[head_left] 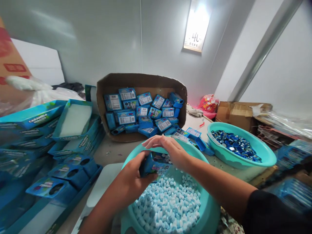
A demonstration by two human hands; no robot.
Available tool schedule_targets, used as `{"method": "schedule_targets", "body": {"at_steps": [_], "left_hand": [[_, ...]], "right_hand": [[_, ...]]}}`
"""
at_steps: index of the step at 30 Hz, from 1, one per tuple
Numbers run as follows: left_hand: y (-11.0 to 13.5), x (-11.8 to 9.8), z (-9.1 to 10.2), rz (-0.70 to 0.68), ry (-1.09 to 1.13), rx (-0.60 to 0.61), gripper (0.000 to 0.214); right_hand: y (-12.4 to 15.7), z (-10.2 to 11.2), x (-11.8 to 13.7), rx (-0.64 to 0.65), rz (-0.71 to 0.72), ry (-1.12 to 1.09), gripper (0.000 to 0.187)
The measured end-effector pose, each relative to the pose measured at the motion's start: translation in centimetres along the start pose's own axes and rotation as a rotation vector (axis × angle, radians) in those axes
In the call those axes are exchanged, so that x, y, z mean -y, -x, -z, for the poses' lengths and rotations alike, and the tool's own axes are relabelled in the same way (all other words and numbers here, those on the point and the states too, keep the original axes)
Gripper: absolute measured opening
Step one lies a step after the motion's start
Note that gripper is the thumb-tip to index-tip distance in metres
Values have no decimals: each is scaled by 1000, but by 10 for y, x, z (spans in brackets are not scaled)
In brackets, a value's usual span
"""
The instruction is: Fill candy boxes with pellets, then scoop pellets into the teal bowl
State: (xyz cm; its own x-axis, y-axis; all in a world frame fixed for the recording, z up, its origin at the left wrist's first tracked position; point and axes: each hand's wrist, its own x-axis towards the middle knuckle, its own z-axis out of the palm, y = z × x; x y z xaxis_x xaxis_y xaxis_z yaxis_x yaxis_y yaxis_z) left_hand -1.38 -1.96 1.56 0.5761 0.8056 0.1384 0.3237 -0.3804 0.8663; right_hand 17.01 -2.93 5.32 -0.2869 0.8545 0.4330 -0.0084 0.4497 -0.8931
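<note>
My left hand grips a small blue printed box above a teal plastic basin. My right hand curves over the top of that box, close to my left hand. I cannot tell whether its fingers hold the box. The basin is heaped with small round pale-blue and white candies, and both hands are over them. A dark sleeve covers my right upper arm.
A second teal basin of shiny blue caps stands to the right. Ahead, a cardboard tray holds several blue boxes. Stacked blue display cartons fill the left side. A cardboard box and a red bag lie behind.
</note>
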Motion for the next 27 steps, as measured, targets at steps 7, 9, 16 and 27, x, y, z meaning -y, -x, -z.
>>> {"method": "schedule_targets", "body": {"at_steps": [7, 9, 16, 27], "left_hand": [[0, -5, 0, 42, 226, -84, 50], [0, -6, 0, 58, 275, -112, 52], [-2, -6, 0, 101, 300, -231, 58], [-2, -7, -1, 120, 240, -323, 55]], "right_hand": [[2, 2, 1, -103, 18, 126, 50], [3, 2, 2, -91, 9, 160, 49], [6, 2, 5, -109, 56, 239, 44], [2, 2, 2, 25, 55, 445, 27]]}}
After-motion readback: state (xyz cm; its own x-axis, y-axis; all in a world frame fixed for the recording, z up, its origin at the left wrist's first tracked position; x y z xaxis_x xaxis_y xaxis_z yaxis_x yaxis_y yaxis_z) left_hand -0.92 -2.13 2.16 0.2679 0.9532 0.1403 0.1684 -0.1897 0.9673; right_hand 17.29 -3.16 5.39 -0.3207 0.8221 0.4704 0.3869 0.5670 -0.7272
